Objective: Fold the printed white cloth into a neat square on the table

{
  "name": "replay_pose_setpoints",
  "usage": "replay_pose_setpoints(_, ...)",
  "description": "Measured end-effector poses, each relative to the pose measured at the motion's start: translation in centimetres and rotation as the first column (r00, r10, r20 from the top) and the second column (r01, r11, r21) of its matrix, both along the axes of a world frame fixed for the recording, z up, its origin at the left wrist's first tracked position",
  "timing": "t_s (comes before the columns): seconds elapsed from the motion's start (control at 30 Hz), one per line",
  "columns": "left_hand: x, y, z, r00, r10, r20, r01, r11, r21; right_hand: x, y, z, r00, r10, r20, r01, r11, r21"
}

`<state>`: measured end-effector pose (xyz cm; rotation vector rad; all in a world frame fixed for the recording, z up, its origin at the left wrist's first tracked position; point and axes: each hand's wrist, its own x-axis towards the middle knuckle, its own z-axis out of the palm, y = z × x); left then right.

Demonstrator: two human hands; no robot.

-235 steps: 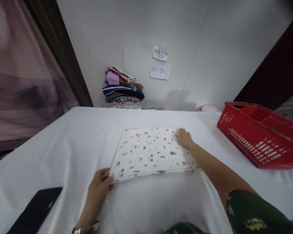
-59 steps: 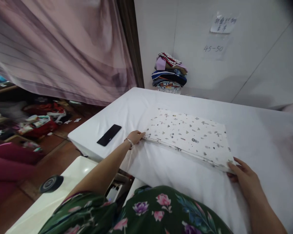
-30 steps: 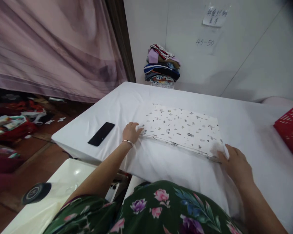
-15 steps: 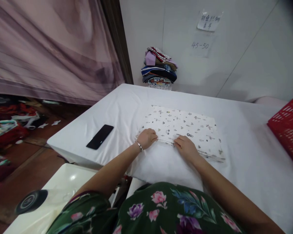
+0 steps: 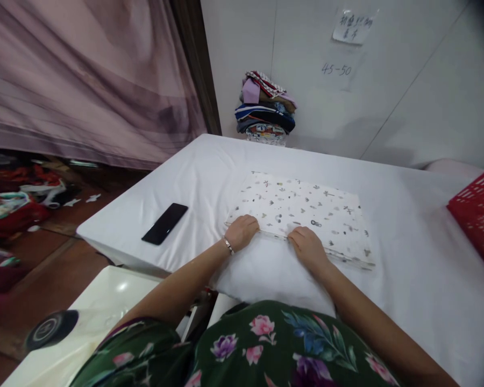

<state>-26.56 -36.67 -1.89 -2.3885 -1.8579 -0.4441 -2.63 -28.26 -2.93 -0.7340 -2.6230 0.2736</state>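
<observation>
A white cloth (image 5: pixel 302 207) with small printed motifs lies folded into a flat rectangle on the white-covered table (image 5: pixel 193 177). Its near edge shows several layers. My left hand (image 5: pixel 242 232) is closed on that edge, left of the middle, with a bracelet at the wrist. A short way to the right, my right hand (image 5: pixel 305 244) pinches the same edge between thumb and fingers. The fingertips of both hands are partly hidden by the hands themselves.
A black phone (image 5: pixel 165 223) lies to the left on the table. Folded fabrics are stacked (image 5: pixel 265 110) at the back by the wall. A red plastic basket (image 5: pixel 479 215) stands at the right edge. Below left is a cream-coloured surface (image 5: pixel 116 293) beside the table.
The view has shifted slightly. Both hands stay at the cloth's near edge, in nearly the same places; the cloth looks a little flatter there.
</observation>
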Motion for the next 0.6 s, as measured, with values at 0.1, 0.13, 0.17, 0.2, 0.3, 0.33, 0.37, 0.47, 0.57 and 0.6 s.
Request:
replay_pose_setpoints(0.1,-0.23,-0.05,-0.43,0.999,-0.030,0.023,0.029,0.999,0.012,0.05,0.10,-0.13,1.000,0.016,0.001,-0.016,1.000,0.001)
replay_pose_setpoints(0.13,-0.34,-0.03,-0.53,0.998,-0.048,0.035,0.047,0.999,0.018,0.09,0.13,-0.16,1.000,0.022,-0.004,-0.022,1.000,0.000)
replay_pose_setpoints(0.17,-0.44,-0.01,-0.61,0.997,-0.064,0.046,0.063,0.998,0.026,0.14,0.15,-0.19,1.000,0.027,-0.012,-0.027,1.000,-0.001)
replay_pose_setpoints(0.2,-0.53,0.03,-0.67,0.996,-0.076,0.055,0.074,0.997,0.034,0.19,0.18,-0.23,0.999,0.030,-0.019,-0.030,1.000,-0.002)
replay_pose_setpoints(0.3,-0.69,0.18,-0.77,0.995,-0.070,0.071,0.067,0.997,0.045,0.29,0.25,-0.43,0.999,0.024,-0.044,-0.024,1.000,-0.008)
replay_pose_setpoints(0.33,-0.71,0.24,-0.76,0.995,-0.063,0.076,0.060,0.997,0.042,0.31,0.27,-0.51,0.998,0.018,-0.056,-0.018,1.000,-0.014)
replay_pose_setpoints(0.37,-0.71,0.30,-0.75,0.995,-0.059,0.080,0.056,0.998,0.038,0.31,0.29,-0.57,0.998,0.010,-0.070,-0.011,1.000,-0.023)
replay_pose_setpoints(0.47,-0.63,0.45,-0.72,0.995,-0.058,0.080,0.055,0.998,0.040,0.28,0.24,-0.67,0.992,-0.014,-0.125,0.006,0.998,-0.059)
replay_pose_setpoints(0.57,-0.46,0.50,-0.85,0.998,-0.037,0.045,0.034,0.996,0.077,0.23,0.07,-0.62,0.983,-0.034,-0.178,0.026,0.998,-0.050)
replay_pose_setpoints(0.6,-0.40,0.50,-0.93,0.999,-0.026,0.027,0.023,0.995,0.094,0.22,0.02,-0.59,0.983,-0.032,-0.179,0.027,0.999,-0.029)
